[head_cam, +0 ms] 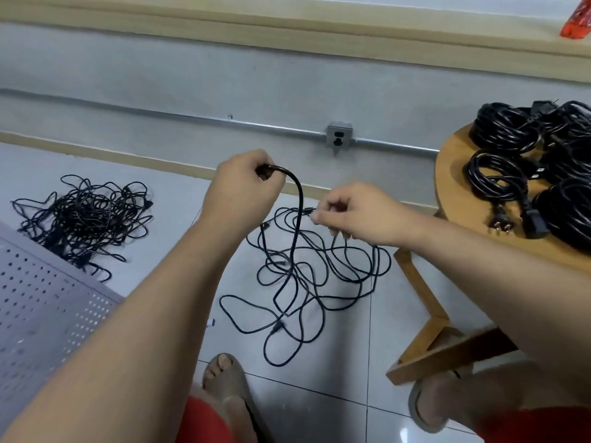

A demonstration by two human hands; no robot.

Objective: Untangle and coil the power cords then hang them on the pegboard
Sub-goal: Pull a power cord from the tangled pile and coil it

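Black cord hangs from the left grip, which is clenched round its plug end, and drops into a loose tangle on the tiled floor between the feet and the wall. The right grip hovers just beside the cord with its fingers curled; blur hides whether they pinch a strand. Another tangled heap lies on the floor at left, beside a grey perforated board. Coiled cords rest on the round wooden surface at right.

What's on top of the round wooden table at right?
Several coiled black power cords, with a two-pin plug near the table edge. The coils hide the tabletop beneath them, and the frame cuts off its right side.
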